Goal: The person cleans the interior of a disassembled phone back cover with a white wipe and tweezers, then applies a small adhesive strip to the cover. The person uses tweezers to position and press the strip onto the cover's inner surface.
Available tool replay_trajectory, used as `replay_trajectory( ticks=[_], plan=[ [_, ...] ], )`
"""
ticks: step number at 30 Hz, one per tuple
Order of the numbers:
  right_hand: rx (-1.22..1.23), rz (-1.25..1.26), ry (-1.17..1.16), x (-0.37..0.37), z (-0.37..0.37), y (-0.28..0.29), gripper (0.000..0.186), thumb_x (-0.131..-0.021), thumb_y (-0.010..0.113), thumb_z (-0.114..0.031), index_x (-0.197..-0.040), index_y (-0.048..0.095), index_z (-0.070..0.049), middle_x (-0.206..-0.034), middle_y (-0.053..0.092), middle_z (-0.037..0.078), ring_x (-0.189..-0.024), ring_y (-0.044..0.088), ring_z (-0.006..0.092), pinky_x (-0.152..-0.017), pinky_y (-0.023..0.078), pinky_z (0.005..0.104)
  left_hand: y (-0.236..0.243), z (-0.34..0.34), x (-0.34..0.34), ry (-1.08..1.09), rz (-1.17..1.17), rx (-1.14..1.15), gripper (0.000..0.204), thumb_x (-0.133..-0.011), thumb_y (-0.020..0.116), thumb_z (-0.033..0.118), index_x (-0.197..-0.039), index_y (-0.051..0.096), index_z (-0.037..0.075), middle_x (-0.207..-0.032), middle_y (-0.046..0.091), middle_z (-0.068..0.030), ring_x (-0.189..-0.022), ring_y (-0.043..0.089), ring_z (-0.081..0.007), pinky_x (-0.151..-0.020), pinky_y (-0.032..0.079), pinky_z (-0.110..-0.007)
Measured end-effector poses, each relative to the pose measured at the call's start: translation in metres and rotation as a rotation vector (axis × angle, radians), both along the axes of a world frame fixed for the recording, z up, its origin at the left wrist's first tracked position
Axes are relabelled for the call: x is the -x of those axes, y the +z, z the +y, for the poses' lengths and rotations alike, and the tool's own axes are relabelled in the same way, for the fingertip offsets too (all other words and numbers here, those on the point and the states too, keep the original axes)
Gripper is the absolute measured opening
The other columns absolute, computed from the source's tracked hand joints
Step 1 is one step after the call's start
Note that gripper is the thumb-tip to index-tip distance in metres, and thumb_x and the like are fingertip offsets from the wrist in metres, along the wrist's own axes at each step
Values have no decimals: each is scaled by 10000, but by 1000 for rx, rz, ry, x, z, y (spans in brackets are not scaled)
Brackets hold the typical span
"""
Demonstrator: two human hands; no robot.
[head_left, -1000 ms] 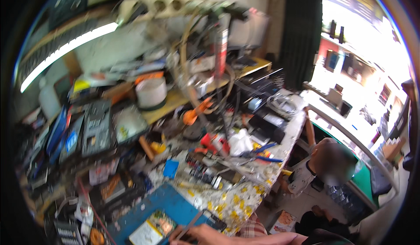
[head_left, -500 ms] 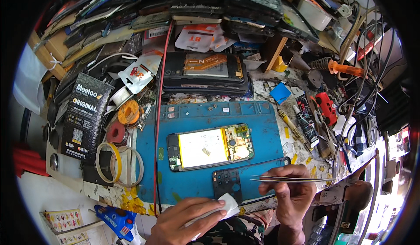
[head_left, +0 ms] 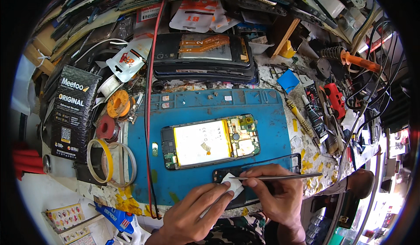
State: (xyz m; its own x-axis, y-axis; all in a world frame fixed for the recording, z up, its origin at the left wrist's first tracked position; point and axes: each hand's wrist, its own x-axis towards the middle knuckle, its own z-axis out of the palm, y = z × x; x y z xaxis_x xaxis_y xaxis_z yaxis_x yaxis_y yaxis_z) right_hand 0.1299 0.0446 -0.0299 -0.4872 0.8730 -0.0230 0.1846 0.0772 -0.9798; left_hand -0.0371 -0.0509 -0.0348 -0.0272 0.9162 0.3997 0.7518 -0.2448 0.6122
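Bench in the head view: a cluttered, yellow-stained worktop [head_left: 124, 197] carries a blue mat [head_left: 273, 135] across the middle of the frame.
Behind the mat: stacked phones [head_left: 164, 54] at upper centre; a black packet [head_left: 72, 113] stands at left, near an orange spool [head_left: 114, 107].
Opened phone: the phone [head_left: 205, 142] lies mid-frame on the mat, insides showing, just above the fingers and apart from them.
Dark cover: the cover [head_left: 221, 173] lies at lower centre, partly hidden under both hands.
Left hand: at lower centre, the left hand [head_left: 197, 212] has its fingers closed on a white tissue [head_left: 236, 187] over the cover.
Right hand: right of it, the right hand [head_left: 275, 197] pinches tweezers [head_left: 284, 177] between thumb and fingers, tips pointing left by the tissue; whether they touch it, I cannot tell.
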Motion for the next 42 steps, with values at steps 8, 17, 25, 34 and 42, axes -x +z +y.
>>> replay_trajectory(
  ticks=[8, 17, 25, 34, 42],
  plan=[
    [-51, -58, -29, 3, -1, -1, 167, -860, 737, -22, -1025, 710, -27, -963, 744, 109, -856, 739, 215, -727, 573, 310, 0, -1, -1, 10, -4, 26, 388, -710, 803, -59, -1069, 698, 43, -1111, 705, -98, -948, 696, -259, -791, 590, -347],
    [-397, -175, 74, 5, 3, 2, 202, -848, 744, -15, -1033, 662, -19, -941, 725, 110, -757, 710, 262, -658, 563, 345, 0, -2, 0, 14, 4, 51, 417, -718, 805, -45, -1108, 698, 59, -1130, 700, -102, -974, 694, -259, -810, 588, -348],
    [-477, -198, 117, 7, 5, 4, 220, -843, 748, -20, -1034, 640, -31, -934, 712, 106, -731, 691, 252, -630, 555, 353, 0, -2, 0, 5, 3, 52, 421, -710, 810, -44, -1104, 699, 55, -1121, 703, -114, -974, 695, -264, -806, 583, -351],
    [-385, -223, 67, 9, 1, 10, 156, -807, 722, 58, -944, 681, -6, -906, 739, 128, -792, 729, 228, -700, 576, 314, -1, -1, 0, 6, 12, 30, 419, -697, 811, -47, -1088, 705, 57, -1115, 706, -114, -957, 697, -262, -804, 579, -356],
    [-222, 147, -6, 1, 2, -2, 174, -837, 727, 54, -991, 649, 28, -956, 731, 160, -874, 734, 269, -757, 591, 330, -1, -11, 4, -52, -54, -34, 413, -706, 844, -7, -1087, 716, 88, -1102, 716, -91, -907, 707, -237, -734, 585, -325]
  ],
)
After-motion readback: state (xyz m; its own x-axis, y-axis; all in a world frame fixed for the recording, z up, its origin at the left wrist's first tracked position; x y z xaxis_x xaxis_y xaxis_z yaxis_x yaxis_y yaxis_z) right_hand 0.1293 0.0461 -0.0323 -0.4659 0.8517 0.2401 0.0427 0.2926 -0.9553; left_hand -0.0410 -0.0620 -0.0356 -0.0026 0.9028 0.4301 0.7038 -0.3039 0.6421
